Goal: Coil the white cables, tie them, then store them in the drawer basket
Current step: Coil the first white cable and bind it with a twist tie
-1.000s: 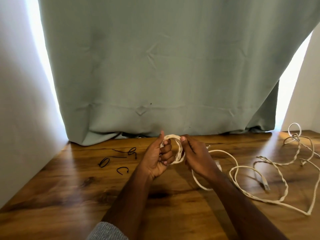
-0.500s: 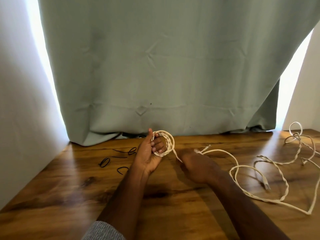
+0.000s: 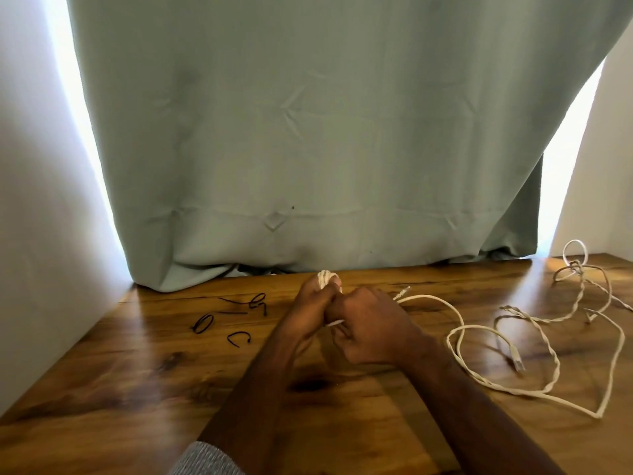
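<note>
Now | left hand (image 3: 308,311) grips small coil of white braided cable (image 3: 328,278), centre frame on wooden table (image 3: 137,389) | right hand (image 3: 371,329) touches it, pinching the feed | slack cable (image 3: 455,358) trails lower right, nearest right hand | black ties (image 3: 236,337) lie left.

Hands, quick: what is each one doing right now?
Left hand: closed, gripping the coiled white cable.
Right hand: closed, pinching the same cable's loose strand.

blown-out window glare beside curtain (image 3: 308,132)
</note>
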{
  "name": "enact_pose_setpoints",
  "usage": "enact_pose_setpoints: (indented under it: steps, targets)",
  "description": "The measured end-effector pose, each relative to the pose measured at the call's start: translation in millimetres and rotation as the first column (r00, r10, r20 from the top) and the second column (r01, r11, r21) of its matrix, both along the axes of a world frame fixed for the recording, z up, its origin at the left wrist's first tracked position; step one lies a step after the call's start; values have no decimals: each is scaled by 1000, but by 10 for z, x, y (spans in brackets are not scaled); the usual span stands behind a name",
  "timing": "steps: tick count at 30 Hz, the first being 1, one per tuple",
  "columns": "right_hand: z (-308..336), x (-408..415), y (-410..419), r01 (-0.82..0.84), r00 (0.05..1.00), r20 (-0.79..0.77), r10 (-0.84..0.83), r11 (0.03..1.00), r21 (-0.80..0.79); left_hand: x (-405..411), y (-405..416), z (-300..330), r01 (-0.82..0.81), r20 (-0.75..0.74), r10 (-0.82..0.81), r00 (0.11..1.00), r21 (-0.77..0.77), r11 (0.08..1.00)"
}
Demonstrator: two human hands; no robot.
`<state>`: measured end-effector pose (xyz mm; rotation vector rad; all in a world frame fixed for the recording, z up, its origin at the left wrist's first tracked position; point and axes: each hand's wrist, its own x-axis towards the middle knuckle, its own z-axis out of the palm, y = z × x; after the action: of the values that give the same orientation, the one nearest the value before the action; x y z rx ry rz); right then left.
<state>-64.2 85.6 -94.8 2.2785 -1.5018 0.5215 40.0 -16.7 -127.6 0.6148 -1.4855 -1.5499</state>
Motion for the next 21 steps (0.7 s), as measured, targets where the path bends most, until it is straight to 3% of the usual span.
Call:
enact_pose_setpoints:
  steps: [3, 7, 11, 16, 21]
  targets:
    - [37, -99, 15, -191, 960, 208, 189, 982, -11, -29, 51, 13, 124, -6, -124, 992, 19, 992]
    - [16, -191, -24, -287, 897, 340, 282, 957, -38, 21, 158, 71, 190, 23, -189, 982, -22, 982]
    - [-26, -293, -85, -232, 864, 425, 269, 963, -138, 45, 181, 25, 299, 107, -313, 944, 128, 946]
    - [-48, -452, -119, -172, 796, 564, 220, 975, -138, 123, 79, 2, 545, -20, -557, 830, 236, 805]
    - [-64, -503, -140, -204, 716, 664, 214, 974, -94, 163, 138, 57, 482, 31, -504, 863, 247, 840]
